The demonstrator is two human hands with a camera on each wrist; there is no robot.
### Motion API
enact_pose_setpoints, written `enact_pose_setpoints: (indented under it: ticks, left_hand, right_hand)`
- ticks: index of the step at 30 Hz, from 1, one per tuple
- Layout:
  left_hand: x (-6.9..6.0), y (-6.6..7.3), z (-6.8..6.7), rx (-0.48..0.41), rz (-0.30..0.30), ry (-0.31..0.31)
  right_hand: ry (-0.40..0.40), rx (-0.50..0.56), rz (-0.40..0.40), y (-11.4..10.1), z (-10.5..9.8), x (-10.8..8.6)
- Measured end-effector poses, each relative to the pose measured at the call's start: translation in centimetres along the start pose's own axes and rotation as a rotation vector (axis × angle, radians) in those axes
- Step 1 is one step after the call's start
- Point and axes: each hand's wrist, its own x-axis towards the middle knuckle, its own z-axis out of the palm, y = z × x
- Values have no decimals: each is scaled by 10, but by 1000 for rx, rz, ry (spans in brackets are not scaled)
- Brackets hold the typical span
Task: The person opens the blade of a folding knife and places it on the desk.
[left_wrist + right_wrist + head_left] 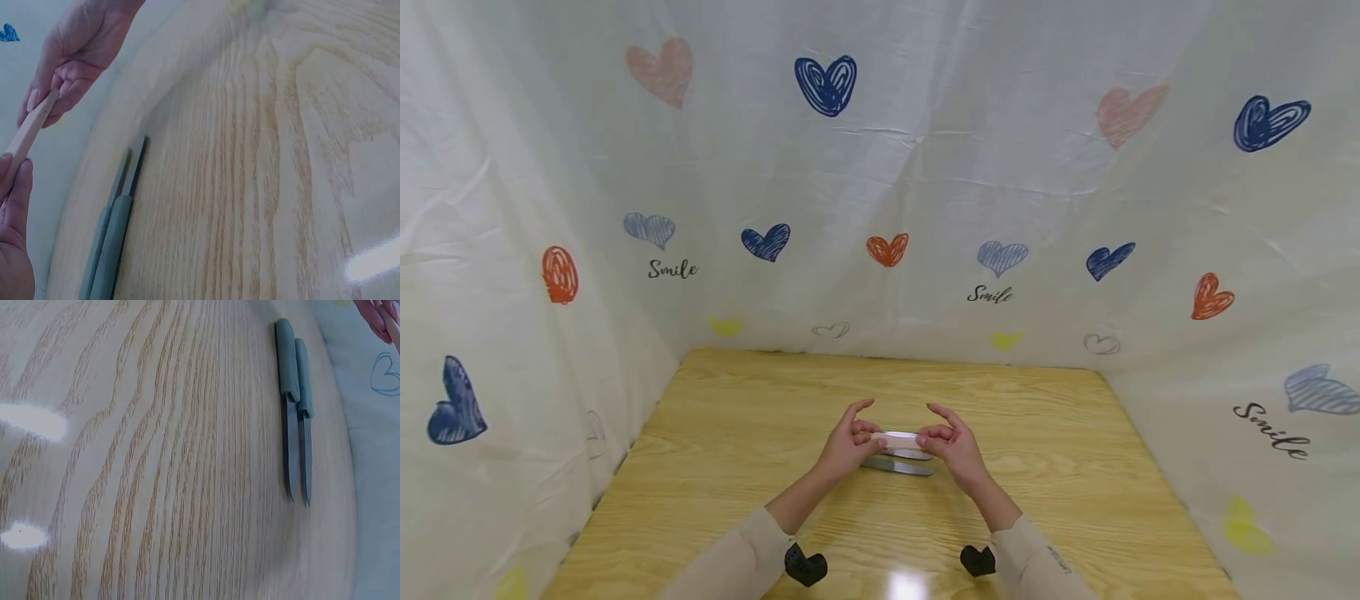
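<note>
Between my hands is a slim, pale pink bar (897,442), held level above the table; its exact kind is unclear. My left hand (841,448) pinches one end with thumb and fingers, its index finger lifted away. The other end is pinched by my right hand (961,454), index finger also raised. Below, two knives lie side by side on the wood: the nearer knife (901,467) and the farther knife (910,454), partly covered by the bar and fingers. In the right wrist view, both show grey-green handles (287,359) and metal blades (291,450).
The wooden table (737,417) has a pale cloth (887,192) printed with hearts hanging behind it and along both sides. Bright light reflects off the tabletop near the front edge.
</note>
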Motion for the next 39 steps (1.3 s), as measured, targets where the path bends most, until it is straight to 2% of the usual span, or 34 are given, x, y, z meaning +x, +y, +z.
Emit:
enact_pose_setpoints:
  ticks: [2,5,11,15,20,24,27,33,36,39]
  left_hand:
    - [-2,0,0,-25,-7,-10]
    - [-4,2,0,-49,-10,-33]
    - [-7,11,4,28,25,-150]
    - [-10,17,5,86,36,-185]
    - [-14,22,5,141,59,-195]
    - [-15,18,4,159,63,-204]
    - [-14,11,3,140,46,-204]
    - [-12,5,2,36,36,-193]
    - [-12,4,1,36,32,-184]
    - [-12,5,-1,55,25,-186]
  right_hand:
    - [-9,-51,61,-4,0,0]
    - [-63,-119,107,-10,1,1]
    - [-214,-225,135,-18,6,9]
    - [-264,-222,178,-21,9,13]
    - [-274,-185,227,-18,9,13]
    - [-284,-254,188,-16,8,11]
    - [-275,-310,107,-18,10,10]
    - [-180,-270,3,-18,11,9]
    - [-155,-262,-21,-19,10,8]
    - [-167,-263,-32,-19,8,8]
